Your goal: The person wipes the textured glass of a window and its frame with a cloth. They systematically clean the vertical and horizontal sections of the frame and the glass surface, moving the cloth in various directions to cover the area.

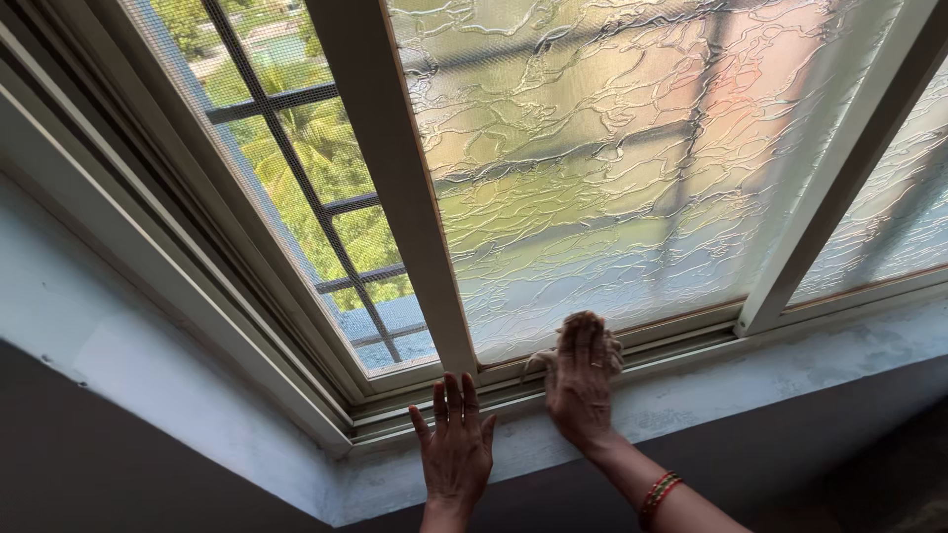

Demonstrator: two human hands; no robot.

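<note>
Hands on window: our right hand pressed cloth against frame, fingers curled over it; our left hand lay flat on sill, fingers open, empty.

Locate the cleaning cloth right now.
In the head view, the cloth is lower centre-right, pressed under the right hand against the bottom rail of the frosted pane, right of the left hand.
</note>
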